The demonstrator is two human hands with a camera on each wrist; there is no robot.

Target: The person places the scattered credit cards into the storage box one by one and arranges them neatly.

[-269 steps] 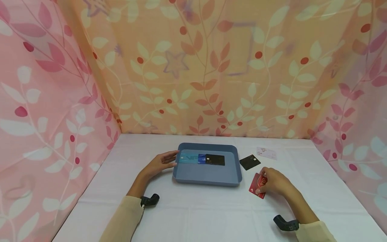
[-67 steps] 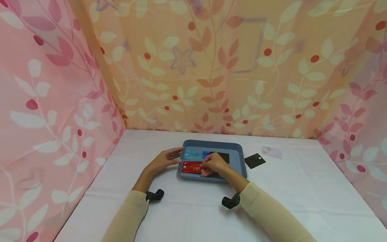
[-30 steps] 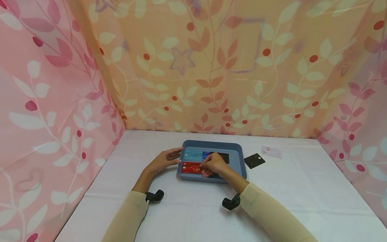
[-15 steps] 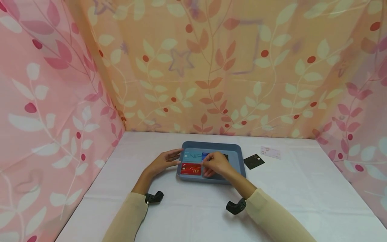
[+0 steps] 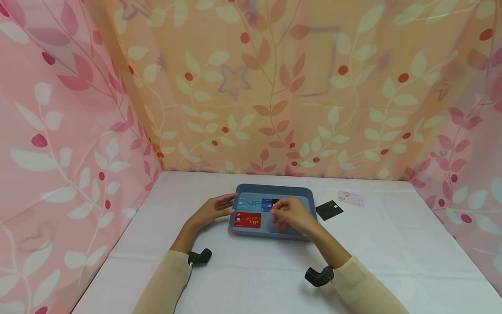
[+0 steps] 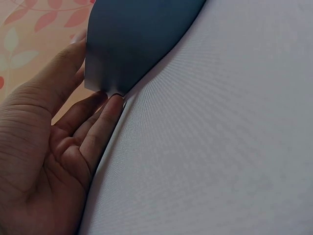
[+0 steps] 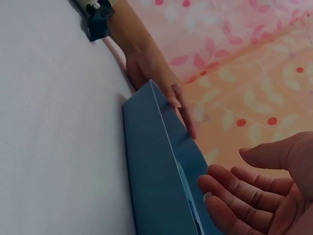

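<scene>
Left grip (image 5: 210, 211) touches tray (image 5: 270, 235)

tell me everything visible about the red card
The red card lies flat, printed side up, in the near left part of the tray, long edges running left to right. It looks like plastic, with gold VIP lettering and a pale square at left. Neither the left hand nor the right hand appears to touch it.

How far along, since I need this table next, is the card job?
Apparently done: the light-blue VIP card, blue card and red VIP card lie in the tray. In hand: no card; the right hand hovers over the tray, the left hand touches its side. Probably left: the loose black card and pale card, both on the table.
</scene>
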